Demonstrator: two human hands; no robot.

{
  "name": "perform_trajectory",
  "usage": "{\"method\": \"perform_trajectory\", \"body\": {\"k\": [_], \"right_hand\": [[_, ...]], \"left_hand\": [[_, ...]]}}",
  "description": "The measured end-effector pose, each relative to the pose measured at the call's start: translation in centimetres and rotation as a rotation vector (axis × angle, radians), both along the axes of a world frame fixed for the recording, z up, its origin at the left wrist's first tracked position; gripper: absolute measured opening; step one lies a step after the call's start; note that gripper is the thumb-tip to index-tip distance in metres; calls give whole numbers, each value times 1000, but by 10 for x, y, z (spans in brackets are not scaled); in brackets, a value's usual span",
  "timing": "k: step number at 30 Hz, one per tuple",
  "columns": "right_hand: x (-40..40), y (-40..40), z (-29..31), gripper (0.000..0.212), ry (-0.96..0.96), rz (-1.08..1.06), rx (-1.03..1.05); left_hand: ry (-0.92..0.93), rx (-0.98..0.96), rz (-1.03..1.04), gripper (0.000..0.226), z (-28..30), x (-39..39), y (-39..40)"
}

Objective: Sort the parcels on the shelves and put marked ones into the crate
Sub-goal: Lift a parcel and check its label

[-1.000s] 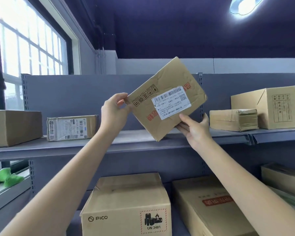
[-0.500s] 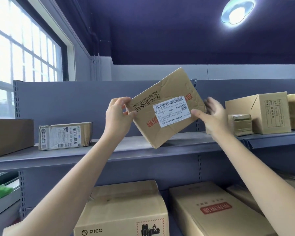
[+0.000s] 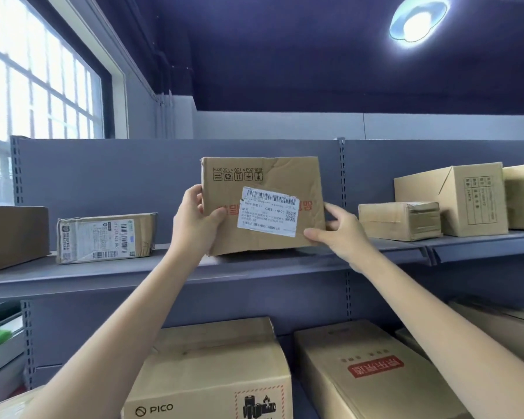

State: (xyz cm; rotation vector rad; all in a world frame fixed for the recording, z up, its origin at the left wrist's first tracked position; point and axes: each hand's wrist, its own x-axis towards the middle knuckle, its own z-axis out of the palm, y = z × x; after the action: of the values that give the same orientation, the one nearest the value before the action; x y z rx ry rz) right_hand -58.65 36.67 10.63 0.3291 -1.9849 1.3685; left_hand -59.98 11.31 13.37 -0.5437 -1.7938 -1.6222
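Note:
A creased brown cardboard parcel with a white barcode label and red printing stands upside down on its edge on the grey upper shelf. My left hand grips its left side, thumb across the front. My right hand holds its lower right corner. No crate is in view.
On the upper shelf are a labelled flat parcel and a dark box at left, and a taped box and taller boxes at right. Below stand a PICO box with a battery warning mark and a red-stamped box.
The parcel was tilted in the air; it has turned level and come down onto the upper shelf. My right hand moved from its upper right edge to its lower right corner.

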Motion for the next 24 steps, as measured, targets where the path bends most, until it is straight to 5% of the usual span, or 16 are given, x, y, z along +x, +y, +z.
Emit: {"method": "perform_trajectory", "body": {"k": [3,6,10,15,24], "right_hand": [[-1,-12,3,66,-2,-17,50],[1,-20,19,85,107,-89,59],[2,-32,54,92,265,-249,308],[-18,-49,75,87,219,-335,527],[-62,-85,71,84,229,-338,548]], "left_hand": [[20,-92,92,57,3,2,-15],[142,-302,317,76,11,7,-27],[323,-645,472,85,29,11,-26],[301,-927,553,106,30,-2,-18],[301,-1015,731,107,24,-41,-46]]}}
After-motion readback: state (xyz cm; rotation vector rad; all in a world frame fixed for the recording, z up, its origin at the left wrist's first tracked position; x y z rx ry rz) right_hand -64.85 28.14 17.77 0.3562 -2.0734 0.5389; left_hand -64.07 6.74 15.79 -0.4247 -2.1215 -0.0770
